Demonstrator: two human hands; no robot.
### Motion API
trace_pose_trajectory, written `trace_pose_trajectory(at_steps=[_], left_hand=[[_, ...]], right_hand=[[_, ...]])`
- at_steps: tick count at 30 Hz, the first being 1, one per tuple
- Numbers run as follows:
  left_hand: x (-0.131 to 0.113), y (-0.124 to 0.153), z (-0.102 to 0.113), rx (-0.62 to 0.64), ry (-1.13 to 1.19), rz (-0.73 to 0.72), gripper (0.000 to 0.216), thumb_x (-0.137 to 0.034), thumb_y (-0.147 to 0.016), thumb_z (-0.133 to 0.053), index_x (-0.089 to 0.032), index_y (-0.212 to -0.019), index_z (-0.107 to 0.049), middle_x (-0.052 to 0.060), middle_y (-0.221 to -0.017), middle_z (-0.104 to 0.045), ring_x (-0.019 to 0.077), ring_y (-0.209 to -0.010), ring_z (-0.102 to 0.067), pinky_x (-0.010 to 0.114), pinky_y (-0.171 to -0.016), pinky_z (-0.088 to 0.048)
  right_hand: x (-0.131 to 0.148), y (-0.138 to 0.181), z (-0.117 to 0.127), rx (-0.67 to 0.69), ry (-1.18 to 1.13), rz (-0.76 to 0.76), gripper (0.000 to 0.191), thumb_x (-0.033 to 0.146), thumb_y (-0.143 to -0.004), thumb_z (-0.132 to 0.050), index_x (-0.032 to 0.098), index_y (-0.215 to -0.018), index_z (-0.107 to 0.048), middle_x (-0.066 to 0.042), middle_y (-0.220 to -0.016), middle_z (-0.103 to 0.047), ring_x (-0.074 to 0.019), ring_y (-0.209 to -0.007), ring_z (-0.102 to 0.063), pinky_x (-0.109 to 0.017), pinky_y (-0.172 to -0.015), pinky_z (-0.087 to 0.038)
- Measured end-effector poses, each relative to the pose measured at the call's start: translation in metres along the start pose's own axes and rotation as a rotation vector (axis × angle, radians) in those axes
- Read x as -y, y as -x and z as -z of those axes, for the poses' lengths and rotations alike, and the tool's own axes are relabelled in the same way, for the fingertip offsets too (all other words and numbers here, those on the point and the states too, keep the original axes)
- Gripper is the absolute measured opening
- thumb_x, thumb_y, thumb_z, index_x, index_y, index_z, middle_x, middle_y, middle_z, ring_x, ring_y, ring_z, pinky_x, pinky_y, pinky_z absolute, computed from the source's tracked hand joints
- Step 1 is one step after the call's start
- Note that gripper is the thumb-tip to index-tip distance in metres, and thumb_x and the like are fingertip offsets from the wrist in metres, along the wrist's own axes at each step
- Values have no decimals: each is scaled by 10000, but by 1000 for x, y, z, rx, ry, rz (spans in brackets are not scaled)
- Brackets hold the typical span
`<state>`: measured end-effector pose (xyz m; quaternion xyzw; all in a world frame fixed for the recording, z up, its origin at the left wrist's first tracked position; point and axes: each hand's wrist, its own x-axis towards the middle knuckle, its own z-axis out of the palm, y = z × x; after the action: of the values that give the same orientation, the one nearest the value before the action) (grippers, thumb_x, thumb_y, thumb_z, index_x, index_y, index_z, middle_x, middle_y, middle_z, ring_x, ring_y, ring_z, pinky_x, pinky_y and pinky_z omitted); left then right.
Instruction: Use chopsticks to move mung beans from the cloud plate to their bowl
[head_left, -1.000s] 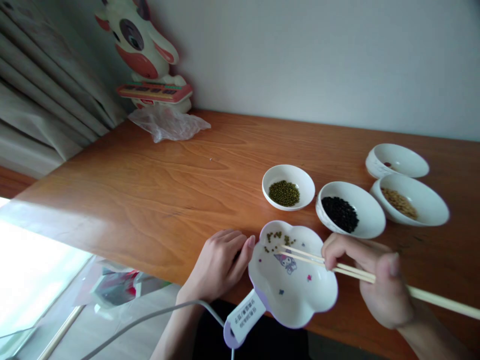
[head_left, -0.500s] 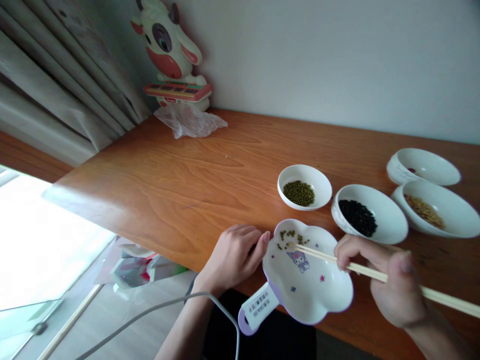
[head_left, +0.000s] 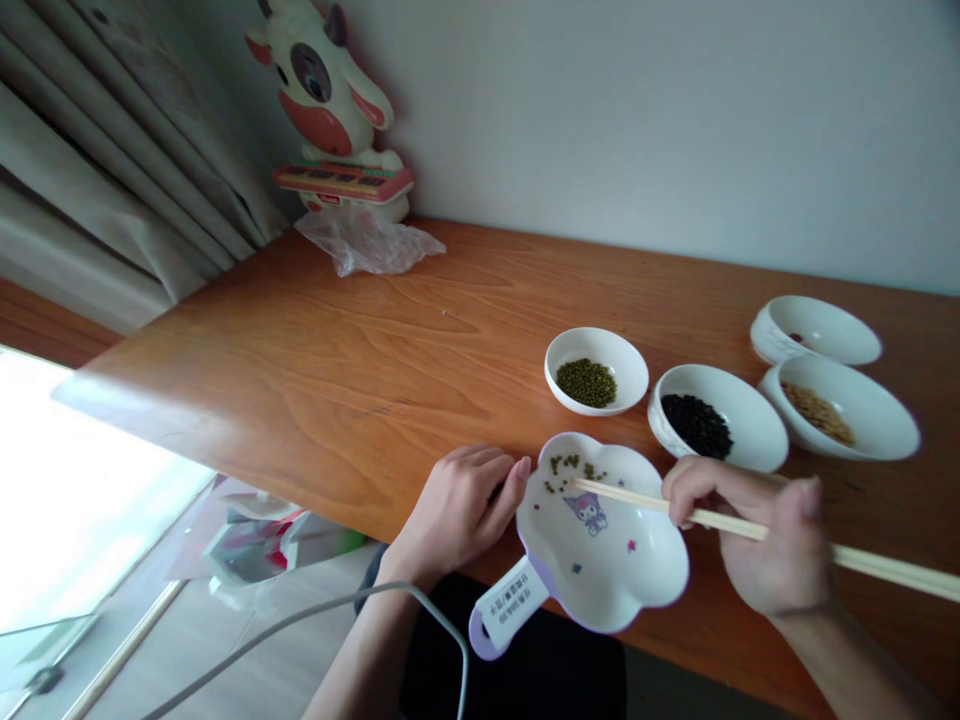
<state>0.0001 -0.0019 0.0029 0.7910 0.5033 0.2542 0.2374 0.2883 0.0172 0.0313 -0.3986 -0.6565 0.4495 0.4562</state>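
Observation:
A white flower-shaped dish [head_left: 622, 560] with a purple rim and a labelled handle lies at the table's front edge, its handle reaching past it. Several green beans [head_left: 572, 463] are scattered on its far left side. My right hand [head_left: 765, 530] is closed around a pair of wooden chopsticks [head_left: 622, 494], whose tips are in the dish beside those beans. My left hand [head_left: 457, 505] rests on the table edge with fingers curled, its thumb against or just beside the dish's left rim. Behind the dish is a white bowl [head_left: 632, 378] of green beans.
To the right stand a bowl [head_left: 757, 430] of black grains, a bowl [head_left: 885, 420] of tan pieces and a bowl [head_left: 840, 335] with a small dark piece. A cow toy keyboard [head_left: 341, 185] and crumpled plastic bag [head_left: 371, 245] sit far left. A grey cable [head_left: 300, 625] crosses my left forearm.
The whole view has shifted slightly, so everything appears a little further left. The chopsticks still touch down near the beans in the dish; both hands keep nearly the same pose.

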Motion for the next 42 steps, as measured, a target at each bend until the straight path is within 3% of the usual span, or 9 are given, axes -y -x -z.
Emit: trace_pose_trajectory(at_steps=[8, 21, 26, 30, 33, 36, 42], left_hand=[[-1, -1, 0, -13, -15, -2, 447, -321, -1154, -378, -192, -758, -541, 12, -736, -617, 138, -663, -536, 303, -693, -391], [-1, -2, 1, -9, -6, 1, 451, -330, -1151, -381, -193, -751, -539, 16, -726, -616, 139, -658, -545, 297, -688, -407], [0, -1, 0, 9, 2, 11, 445, -340, -1153, -374, -197, -754, -510, 11, -725, -591, 142, -673, -532, 301, -708, -404], [1, 0, -1, 13, 11, 3, 452, -338, -1153, -368, -200, -743, -502, 15, -721, -587, 147, -670, -524, 306, -703, -398], [2, 0, -1, 9, 14, 12, 454, -346, -1152, -371, -202, -736, -485, 13, -713, -572, 149, -666, -512, 307, -703, -392], [2, 1, -1, 20, 34, 35, 443, -354, -1151, -376, -204, -743, -462, 9, -724, -565, 150, -678, -511, 303, -708, -388], [2, 1, -1, 31, 53, 39, 436, -354, -1151, -375, -207, -747, -443, 3, -725, -547, 151, -679, -502, 306, -717, -380]], right_hand=[[-5, 2, -3, 61, 45, -67, 856, 874, -959, -175, 218, -680, -649, -65, -635, -605, -226, -595, -541, -353, -556, -415], [-7, 7, -3, 25, 58, 1, 779, 773, -1022, -255, 249, -666, -708, -66, -623, -638, -244, -598, -569, -392, -613, -423], [3, -1, 12, -102, -28, 100, 851, 792, -1020, -222, 251, -663, -772, -87, -586, -653, -256, -591, -584, -410, -618, -432], [9, -17, 33, -315, 5, 248, 817, 809, -1003, -300, 245, -635, -762, -106, -564, -642, -278, -632, -624, -449, -708, -472], [12, -27, 33, -422, 3, 192, 821, 862, -961, -320, 227, -664, -746, -110, -645, -662, -266, -662, -641, -407, -641, -470], [14, -24, 23, -360, -18, 144, 819, 840, -987, -279, 235, -711, -755, -97, -712, -688, -259, -707, -639, -388, -646, -475], [0, -1, 20, 116, 83, 58, 850, 856, -981, -188, 234, -720, -705, -67, -669, -653, -239, -628, -590, -388, -642, -441]])
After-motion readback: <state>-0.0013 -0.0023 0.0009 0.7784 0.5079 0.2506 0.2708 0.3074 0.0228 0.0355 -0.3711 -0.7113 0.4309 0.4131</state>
